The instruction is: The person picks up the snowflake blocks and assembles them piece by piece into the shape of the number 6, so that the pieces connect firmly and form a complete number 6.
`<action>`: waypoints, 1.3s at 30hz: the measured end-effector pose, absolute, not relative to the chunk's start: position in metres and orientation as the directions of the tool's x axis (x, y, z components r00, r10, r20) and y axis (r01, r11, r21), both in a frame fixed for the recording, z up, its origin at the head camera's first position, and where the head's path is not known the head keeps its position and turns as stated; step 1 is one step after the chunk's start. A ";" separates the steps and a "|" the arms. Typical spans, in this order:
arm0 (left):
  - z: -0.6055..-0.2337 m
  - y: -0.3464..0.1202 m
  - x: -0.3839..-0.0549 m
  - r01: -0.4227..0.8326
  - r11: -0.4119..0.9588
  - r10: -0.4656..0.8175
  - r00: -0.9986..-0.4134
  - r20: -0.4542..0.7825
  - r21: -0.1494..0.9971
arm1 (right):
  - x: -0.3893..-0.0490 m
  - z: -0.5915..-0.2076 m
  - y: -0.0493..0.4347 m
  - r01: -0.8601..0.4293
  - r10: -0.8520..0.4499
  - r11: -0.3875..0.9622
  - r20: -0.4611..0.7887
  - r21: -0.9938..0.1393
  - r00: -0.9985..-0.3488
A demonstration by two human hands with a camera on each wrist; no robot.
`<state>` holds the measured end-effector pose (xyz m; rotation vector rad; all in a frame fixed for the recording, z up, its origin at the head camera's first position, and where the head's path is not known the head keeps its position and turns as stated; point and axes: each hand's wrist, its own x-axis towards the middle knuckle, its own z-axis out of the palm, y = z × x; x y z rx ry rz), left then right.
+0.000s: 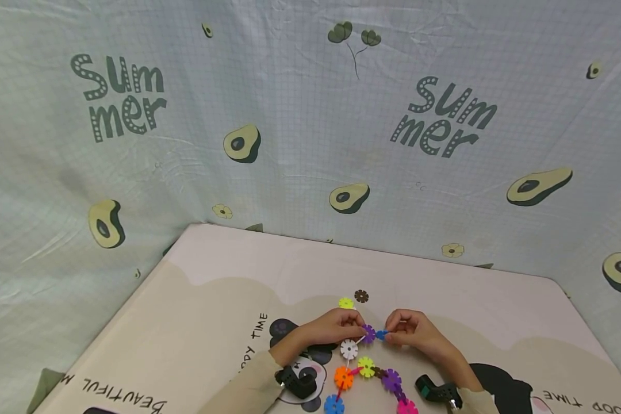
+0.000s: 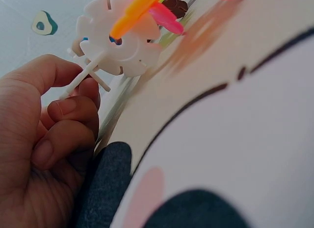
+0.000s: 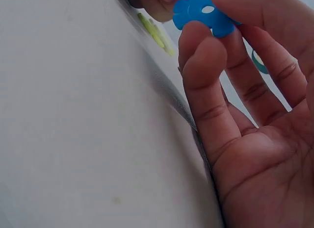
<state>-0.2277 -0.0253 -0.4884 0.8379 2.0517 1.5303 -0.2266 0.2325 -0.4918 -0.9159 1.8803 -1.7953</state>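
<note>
My left hand (image 1: 338, 326) pinches the chain of notched interlocking discs at the purple interlocking disc (image 1: 369, 333); its exact grip is partly hidden. A white disc (image 1: 349, 349) hangs on the same chain, close to those fingers in the left wrist view. Between thumb and fingers, my right hand (image 1: 411, 329) holds a blue interlocking disc (image 3: 196, 12), which meets the purple one's right edge. The joined chain curves toward me through an orange disc (image 1: 344, 378), a yellow-green disc (image 1: 365, 367), another purple disc (image 1: 391, 380), a pink disc (image 1: 407, 407) and a lower blue disc (image 1: 334, 405).
Beyond my left hand lie a loose yellow disc (image 1: 345, 302) and a brown disc (image 1: 361, 295). The table cover (image 1: 176, 322) carries panda drawings and lettering. A hanging cloth (image 1: 300, 103) with avocado prints rises behind the table's far edge.
</note>
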 end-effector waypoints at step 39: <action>-0.485 -0.029 -0.229 0.249 0.173 0.771 -0.636 0.026 0.953 | -0.228 -0.494 0.225 -0.333 -0.645 -0.080 0.304 -0.939 -0.702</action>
